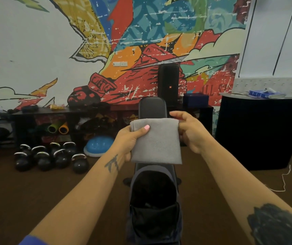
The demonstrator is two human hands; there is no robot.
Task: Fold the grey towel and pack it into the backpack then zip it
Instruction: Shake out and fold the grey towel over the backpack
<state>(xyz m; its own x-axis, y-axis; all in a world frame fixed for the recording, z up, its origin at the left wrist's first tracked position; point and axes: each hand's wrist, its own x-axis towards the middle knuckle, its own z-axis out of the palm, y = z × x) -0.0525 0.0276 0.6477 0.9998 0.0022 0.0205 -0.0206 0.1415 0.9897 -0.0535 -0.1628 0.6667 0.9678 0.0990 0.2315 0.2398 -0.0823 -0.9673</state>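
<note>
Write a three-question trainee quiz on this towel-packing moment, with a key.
1. True or false: the towel already lies inside the backpack.
2. Which hands hold the towel? A) left hand only B) right hand only C) both
3. Fill in: the backpack's main opening is ____ (zipped/unzipped).

Key: 1 false, it is held folded in the air above the backpack. 2 C, one at each side edge. 3 unzipped, showing the dark inside.
</note>
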